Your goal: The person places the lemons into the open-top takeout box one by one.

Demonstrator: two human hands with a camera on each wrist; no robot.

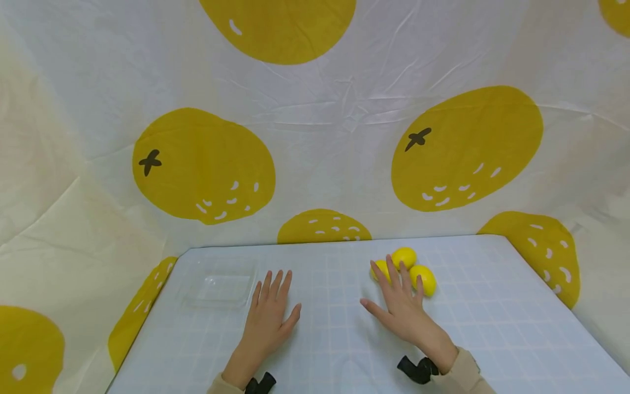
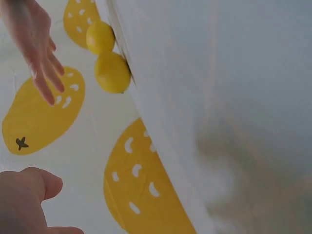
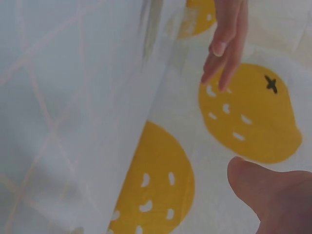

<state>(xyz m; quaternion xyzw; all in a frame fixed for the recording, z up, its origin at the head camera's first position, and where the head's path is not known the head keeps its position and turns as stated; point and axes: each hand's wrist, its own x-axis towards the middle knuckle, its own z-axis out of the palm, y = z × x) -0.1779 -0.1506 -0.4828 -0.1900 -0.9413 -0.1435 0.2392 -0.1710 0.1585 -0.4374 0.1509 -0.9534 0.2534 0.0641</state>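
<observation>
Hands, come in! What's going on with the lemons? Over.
Left hand open, flat on table. Right hand open, fingertips at lemons. Clear tray beside left hand. Nothing in between.

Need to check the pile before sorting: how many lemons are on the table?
3, clustered together by the right hand: one lemon at the back, one right, one left, partly behind fingers. More could be hidden.

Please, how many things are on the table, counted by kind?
Yellow lemons: 3, one partly behind the right hand
Clear plastic tray: 1
Hands: 2, with the left hand flat on the table
Total: 6
</observation>
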